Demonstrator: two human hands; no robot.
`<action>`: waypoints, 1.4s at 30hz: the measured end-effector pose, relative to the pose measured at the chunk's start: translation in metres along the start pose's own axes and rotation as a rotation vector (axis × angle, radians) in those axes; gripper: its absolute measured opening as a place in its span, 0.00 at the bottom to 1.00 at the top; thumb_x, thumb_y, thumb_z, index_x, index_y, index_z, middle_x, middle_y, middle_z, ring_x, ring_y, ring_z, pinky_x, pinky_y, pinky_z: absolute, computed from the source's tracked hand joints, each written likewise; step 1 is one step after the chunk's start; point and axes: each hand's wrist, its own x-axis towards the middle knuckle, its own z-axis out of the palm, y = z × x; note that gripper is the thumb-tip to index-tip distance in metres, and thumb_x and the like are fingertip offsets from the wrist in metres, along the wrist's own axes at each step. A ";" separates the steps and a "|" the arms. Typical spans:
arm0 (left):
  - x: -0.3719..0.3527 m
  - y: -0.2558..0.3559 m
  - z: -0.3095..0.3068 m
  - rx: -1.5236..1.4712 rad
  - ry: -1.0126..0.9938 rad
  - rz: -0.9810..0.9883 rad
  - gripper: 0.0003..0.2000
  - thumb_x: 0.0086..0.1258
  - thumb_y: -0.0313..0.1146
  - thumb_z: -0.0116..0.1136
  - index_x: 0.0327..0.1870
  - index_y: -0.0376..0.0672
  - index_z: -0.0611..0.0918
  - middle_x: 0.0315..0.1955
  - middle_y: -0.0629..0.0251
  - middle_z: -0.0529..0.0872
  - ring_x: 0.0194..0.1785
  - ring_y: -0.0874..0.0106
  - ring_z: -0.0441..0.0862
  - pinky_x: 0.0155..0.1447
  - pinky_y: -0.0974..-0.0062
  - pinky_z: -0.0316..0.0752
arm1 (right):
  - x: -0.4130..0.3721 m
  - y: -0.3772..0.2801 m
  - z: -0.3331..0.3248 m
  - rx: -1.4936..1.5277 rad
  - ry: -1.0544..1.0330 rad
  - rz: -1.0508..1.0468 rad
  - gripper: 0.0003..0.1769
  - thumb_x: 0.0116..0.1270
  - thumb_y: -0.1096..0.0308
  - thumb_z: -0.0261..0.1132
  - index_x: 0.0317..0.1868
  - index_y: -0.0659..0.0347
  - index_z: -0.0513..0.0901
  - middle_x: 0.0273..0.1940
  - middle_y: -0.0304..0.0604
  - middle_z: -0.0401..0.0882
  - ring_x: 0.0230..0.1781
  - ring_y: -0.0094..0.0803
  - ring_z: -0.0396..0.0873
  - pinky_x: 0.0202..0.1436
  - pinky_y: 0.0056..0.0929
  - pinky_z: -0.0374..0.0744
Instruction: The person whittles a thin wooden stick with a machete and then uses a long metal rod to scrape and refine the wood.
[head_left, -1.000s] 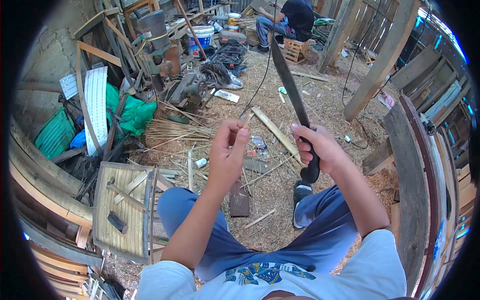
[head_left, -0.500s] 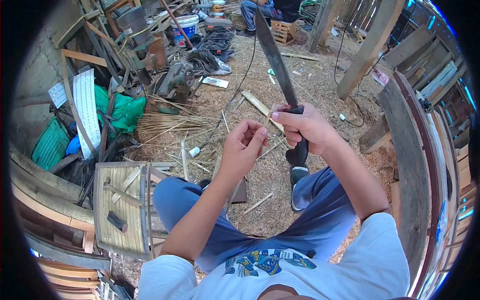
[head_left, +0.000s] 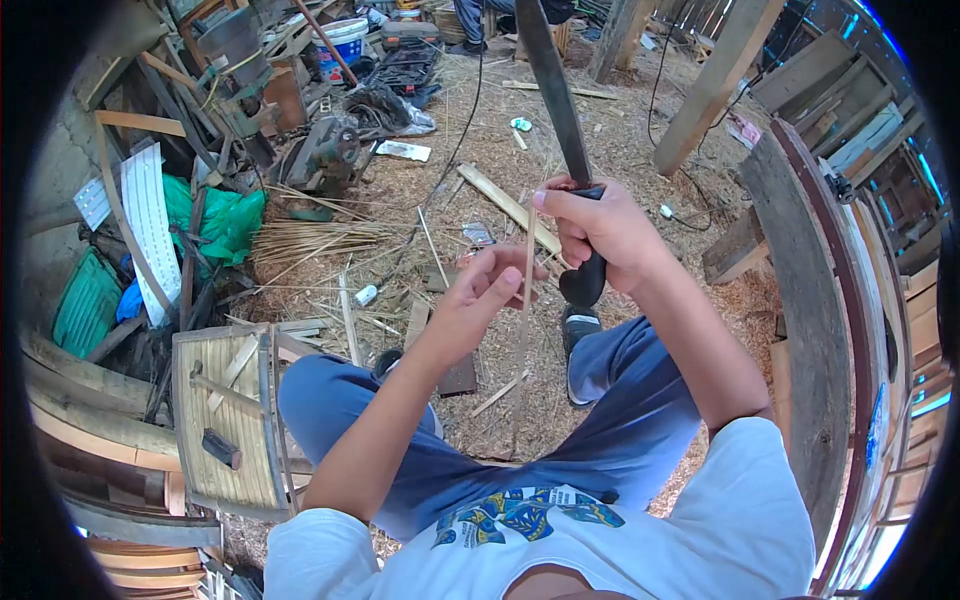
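My right hand (head_left: 598, 230) is closed round the black handle of a large knife (head_left: 556, 90), whose long dark blade points up and away. Between that hand's thumb and fingers is the upper part of a thin, pale wooden strip (head_left: 525, 320), which hangs down toward my lap and looks blurred. Beside the strip, on its left, my left hand (head_left: 485, 295) is open, with fingers spread and curved; some of its fingertips pass behind the strip. Whether they touch it I cannot tell.
A slatted wooden stool (head_left: 230, 470) with a dark block on it stands at my left. Thin sticks (head_left: 320, 238) lie in a pile on the shaving-covered ground. Wooden posts (head_left: 715, 90) and a long plank (head_left: 815, 330) are on the right. A seated person's leg (head_left: 470, 22) shows at the top.
My left hand has opened from a pinch and moved slightly down. The strip now hangs lengthwise below my right hand. The whole view has shifted a little.
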 end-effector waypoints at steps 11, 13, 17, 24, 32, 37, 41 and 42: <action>-0.004 -0.008 0.020 -0.121 0.014 -0.094 0.16 0.88 0.45 0.47 0.54 0.40 0.79 0.33 0.70 0.80 0.35 0.77 0.78 0.43 0.75 0.76 | -0.004 -0.003 -0.012 -0.001 0.038 0.008 0.16 0.70 0.57 0.73 0.41 0.61 0.80 0.19 0.29 0.68 0.15 0.20 0.67 0.20 0.26 0.66; -0.004 -0.006 0.020 -0.132 0.089 -0.087 0.14 0.88 0.43 0.48 0.53 0.41 0.79 0.29 0.73 0.77 0.31 0.81 0.74 0.37 0.80 0.72 | -0.003 0.000 -0.014 -0.002 0.072 0.016 0.21 0.73 0.48 0.69 0.39 0.60 0.80 0.19 0.30 0.68 0.15 0.21 0.66 0.19 0.26 0.66; -0.003 0.000 0.014 -0.134 0.165 -0.075 0.13 0.88 0.43 0.49 0.54 0.43 0.80 0.27 0.75 0.75 0.25 0.85 0.66 0.29 0.85 0.61 | -0.001 0.006 -0.015 -0.005 0.122 -0.014 0.33 0.78 0.34 0.57 0.33 0.59 0.78 0.18 0.32 0.68 0.13 0.23 0.65 0.18 0.27 0.65; -0.008 0.018 0.009 -0.157 0.197 -0.022 0.13 0.89 0.42 0.44 0.53 0.42 0.78 0.26 0.74 0.73 0.23 0.85 0.61 0.28 0.85 0.57 | 0.003 0.024 -0.021 -0.539 0.149 -0.248 0.36 0.80 0.36 0.54 0.28 0.62 0.82 0.19 0.38 0.74 0.18 0.27 0.74 0.26 0.31 0.71; -0.013 0.027 0.008 -0.161 0.225 -0.025 0.13 0.89 0.42 0.44 0.51 0.43 0.77 0.26 0.73 0.74 0.23 0.84 0.62 0.28 0.84 0.58 | -0.009 0.021 -0.008 -1.046 0.187 -0.484 0.32 0.70 0.34 0.66 0.34 0.59 0.88 0.20 0.47 0.80 0.21 0.42 0.83 0.29 0.40 0.78; -0.015 0.027 0.007 -0.148 0.221 0.012 0.14 0.90 0.43 0.44 0.51 0.43 0.77 0.27 0.72 0.74 0.24 0.83 0.65 0.29 0.82 0.61 | -0.004 0.027 -0.011 -1.217 0.156 -0.685 0.33 0.62 0.31 0.72 0.34 0.57 0.88 0.20 0.46 0.81 0.24 0.46 0.85 0.29 0.42 0.80; -0.015 0.025 0.004 -0.117 0.227 0.035 0.14 0.90 0.41 0.43 0.51 0.41 0.78 0.26 0.72 0.74 0.25 0.84 0.67 0.29 0.82 0.63 | -0.003 0.032 -0.006 -1.203 0.144 -0.675 0.32 0.57 0.32 0.76 0.34 0.57 0.88 0.21 0.46 0.82 0.25 0.45 0.86 0.31 0.41 0.80; -0.014 0.023 0.002 -0.097 0.216 0.050 0.14 0.90 0.41 0.43 0.51 0.41 0.78 0.26 0.72 0.74 0.26 0.84 0.68 0.30 0.82 0.64 | -0.004 0.032 -0.003 -1.145 0.154 -0.604 0.29 0.59 0.36 0.78 0.35 0.57 0.88 0.21 0.44 0.81 0.24 0.39 0.83 0.30 0.38 0.78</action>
